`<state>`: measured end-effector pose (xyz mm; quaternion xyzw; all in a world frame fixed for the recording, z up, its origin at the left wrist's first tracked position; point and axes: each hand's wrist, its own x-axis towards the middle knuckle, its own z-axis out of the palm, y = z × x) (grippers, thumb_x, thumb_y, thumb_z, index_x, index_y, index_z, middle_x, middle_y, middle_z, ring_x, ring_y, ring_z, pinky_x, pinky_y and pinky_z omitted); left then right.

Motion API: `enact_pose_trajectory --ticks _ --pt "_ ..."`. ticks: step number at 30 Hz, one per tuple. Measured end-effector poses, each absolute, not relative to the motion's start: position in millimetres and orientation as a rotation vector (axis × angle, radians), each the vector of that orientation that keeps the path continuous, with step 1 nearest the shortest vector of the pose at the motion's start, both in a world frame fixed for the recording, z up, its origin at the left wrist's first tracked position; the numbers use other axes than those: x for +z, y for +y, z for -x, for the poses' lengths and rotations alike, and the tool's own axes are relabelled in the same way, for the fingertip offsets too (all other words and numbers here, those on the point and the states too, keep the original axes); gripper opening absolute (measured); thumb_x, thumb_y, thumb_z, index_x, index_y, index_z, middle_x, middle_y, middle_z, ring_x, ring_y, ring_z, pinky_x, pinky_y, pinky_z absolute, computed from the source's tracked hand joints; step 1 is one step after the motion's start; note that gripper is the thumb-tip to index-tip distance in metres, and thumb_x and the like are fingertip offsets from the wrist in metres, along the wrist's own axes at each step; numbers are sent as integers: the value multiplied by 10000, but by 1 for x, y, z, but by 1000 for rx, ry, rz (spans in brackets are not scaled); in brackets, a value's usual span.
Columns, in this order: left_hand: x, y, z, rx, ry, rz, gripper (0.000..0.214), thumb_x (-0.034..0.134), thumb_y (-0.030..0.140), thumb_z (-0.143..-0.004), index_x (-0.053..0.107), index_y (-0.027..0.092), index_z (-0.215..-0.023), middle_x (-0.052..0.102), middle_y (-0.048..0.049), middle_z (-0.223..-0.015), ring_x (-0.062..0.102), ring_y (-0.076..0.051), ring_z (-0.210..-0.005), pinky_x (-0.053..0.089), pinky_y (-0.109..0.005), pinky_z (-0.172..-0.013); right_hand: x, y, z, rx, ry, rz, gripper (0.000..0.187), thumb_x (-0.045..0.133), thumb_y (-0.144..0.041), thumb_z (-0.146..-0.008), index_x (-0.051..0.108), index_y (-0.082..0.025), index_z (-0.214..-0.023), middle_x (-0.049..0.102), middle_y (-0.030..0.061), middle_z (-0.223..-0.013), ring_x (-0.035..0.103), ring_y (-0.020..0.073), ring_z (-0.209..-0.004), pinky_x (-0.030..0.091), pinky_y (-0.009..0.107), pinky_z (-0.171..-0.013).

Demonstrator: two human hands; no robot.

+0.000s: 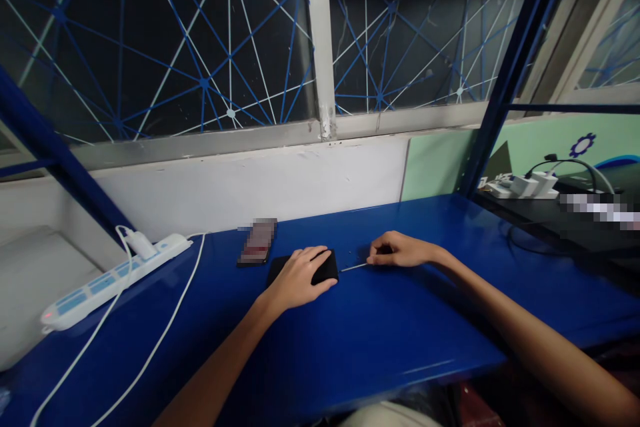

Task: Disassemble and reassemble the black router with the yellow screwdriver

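My left hand lies on a flat black object on the blue table, fingers curled over its top and holding it down. To its right, my right hand pinches a thin light-coloured pin or needle whose tip points toward the right edge of the black object. A second dark phone-like item, blurred over, lies just behind and to the left of my left hand.
A white power strip with a plugged-in charger and white cables lies at the table's left. A white wall and a window stand behind. At right, a black surface carries white adapters and black cables.
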<state>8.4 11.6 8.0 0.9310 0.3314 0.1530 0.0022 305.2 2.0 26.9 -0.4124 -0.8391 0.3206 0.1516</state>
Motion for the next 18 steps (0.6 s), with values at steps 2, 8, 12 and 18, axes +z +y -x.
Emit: enact_pose_trajectory --ticks 2,8,12,18 --pt "8 12 -8 468 1043 -2923 550 507 526 -896 491 218 -1352 513 -107 -1388 480 -302 -1255 376 -468 -1036 28 2 -306 934 -2421 1211 434 550 -549 -842 670 -138 -773 488 -23 -594 347 89 -518 272 233 -496" --pt "7 12 -8 475 1035 -2932 554 514 516 -896 479 214 -1359 505 -106 -1393 478 -297 -1256 379 -468 -1037 26 0 -303 929 -2413 1249 440 635 -578 -756 584 -156 -646 420 -56 -552 318 79 -502 254 227 -493" --pt "8 12 -9 483 1034 -2925 543 533 504 -888 493 214 -1346 512 -110 -1384 483 -303 -1251 382 -472 -1034 20 2 -302 937 -2367 1253 376 736 -495 -683 550 -170 -705 445 -64 -575 367 81 -514 277 215 -499" --pt "9 9 -10 466 1019 -2928 506 532 460 -903 475 244 -1358 487 -109 -1397 457 -305 -1263 380 -499 -1031 19 2 -299 953 -2379 1240 331 748 -421 -690 589 -168 -832 500 -54 -592 427 92 -520 294 210 -493"
